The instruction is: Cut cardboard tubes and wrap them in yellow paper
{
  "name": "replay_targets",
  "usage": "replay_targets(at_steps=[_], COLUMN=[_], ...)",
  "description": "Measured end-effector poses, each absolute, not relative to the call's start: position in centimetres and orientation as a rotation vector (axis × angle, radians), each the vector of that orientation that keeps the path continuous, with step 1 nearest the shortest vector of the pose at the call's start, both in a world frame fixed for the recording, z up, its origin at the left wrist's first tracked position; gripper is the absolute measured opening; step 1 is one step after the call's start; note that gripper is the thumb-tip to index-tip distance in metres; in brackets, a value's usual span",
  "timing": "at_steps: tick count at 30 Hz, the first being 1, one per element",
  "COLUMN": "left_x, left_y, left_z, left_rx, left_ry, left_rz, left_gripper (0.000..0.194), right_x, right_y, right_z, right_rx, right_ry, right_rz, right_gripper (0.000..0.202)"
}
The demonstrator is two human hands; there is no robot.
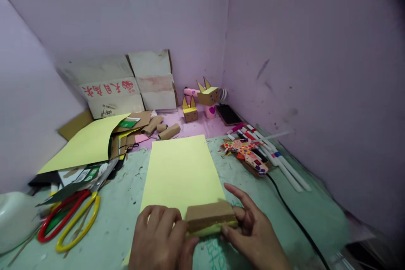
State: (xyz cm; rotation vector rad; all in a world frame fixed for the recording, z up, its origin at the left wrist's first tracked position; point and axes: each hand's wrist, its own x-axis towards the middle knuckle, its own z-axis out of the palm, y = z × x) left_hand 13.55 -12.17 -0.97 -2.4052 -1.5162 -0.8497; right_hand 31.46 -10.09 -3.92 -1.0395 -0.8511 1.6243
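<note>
A small brown cardboard box, its lower side edged with yellow-green, lies across the near end of a yellow paper sheet. My left hand is closed on its left end, the fingers curled over the top and the thumb below. My right hand grips the right end between the thumb and lower fingers, with the index finger raised off it. The box's underside and its left end are hidden by my hands.
Large scissors with red and yellow handles lie at left beside paper scraps and another yellow sheet. A floral glue gun, its black cord and several markers are at right. Cardboard tubes, eared box figures and a phone sit behind.
</note>
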Motion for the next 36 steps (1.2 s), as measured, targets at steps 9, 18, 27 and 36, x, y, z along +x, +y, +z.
replay_targets(at_steps=[9,18,27,36], left_x=[13.6,12.6,12.3,12.5], left_y=[-11.6,-11.3,-11.3,-11.0], left_z=[-1.5,-2.0,-2.1,-1.2], left_rx=[-2.501,-2.562,-2.537,-2.7], left_ry=[-1.503,-1.477,-1.439,-1.536], left_rz=[-0.983,-0.995,-0.905,-0.625], left_gripper=[0.016,0.015,0.013,0.012], right_x=[32.1,32.3,32.1,32.3], right_y=[-10.0,-10.1,-10.4,-10.1], right_z=[-4.0,-4.3,-4.0,-4.0], right_rx=[-1.074,-1.069,-1.033,-1.008], right_ry=[-0.94,-0.973,-0.926,-0.899], right_rz=[1.671,1.686,1.633,1.673], right_gripper=[0.076,0.074,0.066,0.068])
